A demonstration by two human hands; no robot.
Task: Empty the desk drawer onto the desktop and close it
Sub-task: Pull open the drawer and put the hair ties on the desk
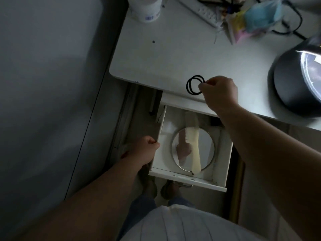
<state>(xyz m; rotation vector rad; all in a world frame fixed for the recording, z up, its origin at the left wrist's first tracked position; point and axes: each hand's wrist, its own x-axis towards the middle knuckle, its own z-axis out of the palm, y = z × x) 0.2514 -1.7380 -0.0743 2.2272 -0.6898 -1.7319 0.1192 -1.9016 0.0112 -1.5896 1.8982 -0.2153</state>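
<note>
The white desk drawer (189, 179) is pulled out below the white desktop (165, 54). Inside it lies a round mirror (206, 153) with a cream comb (194, 145) resting across it. My left hand (145, 150) grips the drawer's left side wall. My right hand (219, 92) is over the desktop's front edge, pinching two black hair ties (190, 84) that hang just above or on the surface. The drawer's back right corner is hidden under my right forearm.
A dark dome-shaped lamp (295, 80) sits at the right of the desktop. A white cup (145, 9), a power strip (201, 11) with cables and a heap of coloured items with a blue mask (260, 16) stand at the back. A grey wall (52, 84) is on the left.
</note>
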